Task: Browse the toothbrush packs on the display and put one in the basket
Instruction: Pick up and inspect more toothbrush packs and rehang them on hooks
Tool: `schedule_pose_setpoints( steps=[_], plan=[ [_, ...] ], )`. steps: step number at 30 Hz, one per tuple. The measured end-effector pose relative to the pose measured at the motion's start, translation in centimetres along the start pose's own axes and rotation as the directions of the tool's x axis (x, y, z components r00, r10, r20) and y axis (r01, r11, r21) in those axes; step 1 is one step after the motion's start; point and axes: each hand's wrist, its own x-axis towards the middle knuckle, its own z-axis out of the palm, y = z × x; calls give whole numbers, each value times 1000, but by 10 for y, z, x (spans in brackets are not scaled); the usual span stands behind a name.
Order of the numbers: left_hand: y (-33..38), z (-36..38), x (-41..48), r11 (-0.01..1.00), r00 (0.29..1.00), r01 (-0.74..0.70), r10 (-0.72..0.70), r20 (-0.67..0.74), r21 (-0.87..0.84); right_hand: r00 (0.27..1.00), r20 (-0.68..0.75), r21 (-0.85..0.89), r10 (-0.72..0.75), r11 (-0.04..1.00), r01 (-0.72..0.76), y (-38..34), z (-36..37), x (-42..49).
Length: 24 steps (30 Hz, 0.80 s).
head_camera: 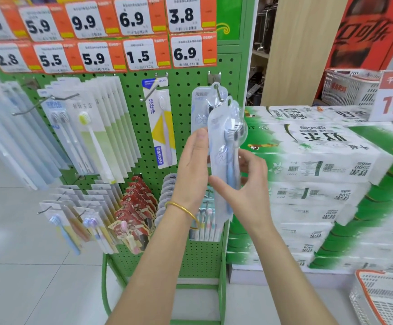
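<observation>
Right hand (249, 184) grips the toothbrush pack (226, 146), left hand (194, 165) flat against its edge; we judge picking underway, next lower it to the basket (371, 301) below-right of them

You have open floor (338, 299) down to the basket (383, 303); stacked tissue packs (320, 165) block the right, hanging packs (101, 137) the left.

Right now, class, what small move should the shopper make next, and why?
Probably draw the toothbrush pack back, clear of the hook: the right hand grips its lower half, the left hand touches its edge, yet its top sits by the hook's tip. The basket waits lower right.
</observation>
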Motion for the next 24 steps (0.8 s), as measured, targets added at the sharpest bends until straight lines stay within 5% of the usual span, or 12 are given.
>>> schedule_pose_setpoints(
  steps=[11,24],
  plan=[
    [-7,-6,5,998,999,36,-34,-33,58,986,-149,-212,-69,977,37,5,17,10],
    [-16,-20,12,981,985,-6,39,-166,193,962,-268,-272,-50,962,-26,19,60,51]
  ],
)
